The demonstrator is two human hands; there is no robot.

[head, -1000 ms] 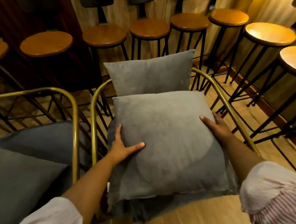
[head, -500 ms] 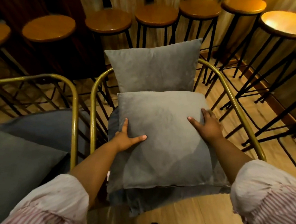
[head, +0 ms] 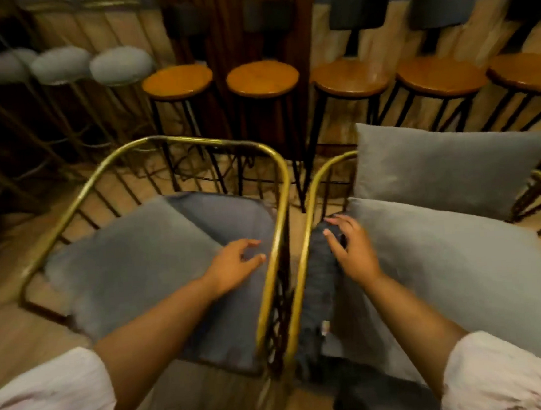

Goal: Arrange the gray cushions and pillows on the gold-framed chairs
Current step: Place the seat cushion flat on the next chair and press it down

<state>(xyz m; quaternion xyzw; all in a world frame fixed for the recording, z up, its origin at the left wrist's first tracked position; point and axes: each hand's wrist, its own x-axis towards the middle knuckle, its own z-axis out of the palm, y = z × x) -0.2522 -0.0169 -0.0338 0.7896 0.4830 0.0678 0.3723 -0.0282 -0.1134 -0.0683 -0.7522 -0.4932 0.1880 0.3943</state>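
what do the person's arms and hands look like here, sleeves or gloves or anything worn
Both hands are bare: no gloves, and no rings or watch that can be made out on the left hand or the right hand. The forearms are bare too. Each arm wears a loose, pale pinkish sleeve pushed up near the elbow, the left sleeve and the right sleeve, with fine reddish stripes showing near the frame's bottom corners.

Left gold-framed chair [head: 274,236] carrying gray pillow [head: 132,262], right chair [head: 309,234] two pillows [head: 459,271]
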